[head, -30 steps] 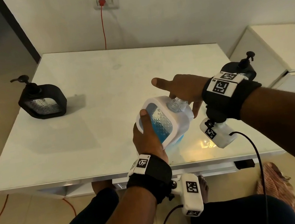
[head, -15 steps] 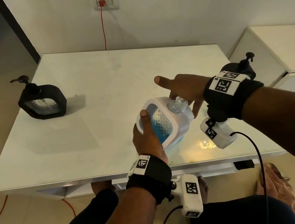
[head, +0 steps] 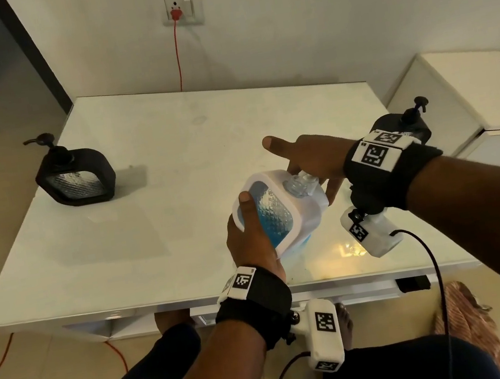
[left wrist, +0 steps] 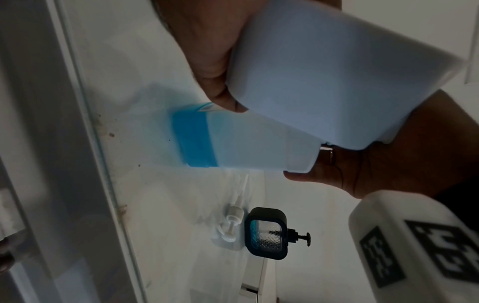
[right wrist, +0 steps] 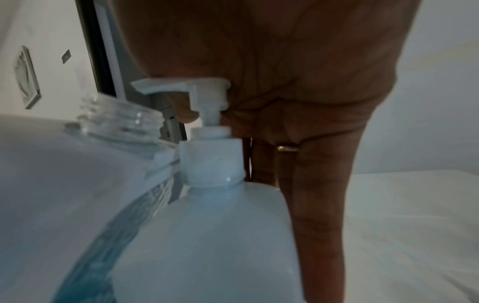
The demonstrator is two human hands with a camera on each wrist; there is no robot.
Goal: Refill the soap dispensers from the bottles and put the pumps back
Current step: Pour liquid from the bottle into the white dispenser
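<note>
Holding the white soap dispenser in our left hand, we have it tipped over the near part of the white table. Our thumb lies on its front window and our fingers wrap round the back. There is blue soap inside it. Its clear screw neck has no pump on it and points to our right hand.

Our right hand sits on top of the cloudy refill bottle. The palm rests on the bottle's white pump head. The fingers are straight and run down the far side of the bottle, and the first finger sticks straight out over the table. The pump's spout points at the open neck, just beside it. The bottle has a little blue soap at its bottom.

A loose white pump lies on the table just beside a black dispenser. Another black dispenser stands far off at the left edge, with its pump on.
</note>
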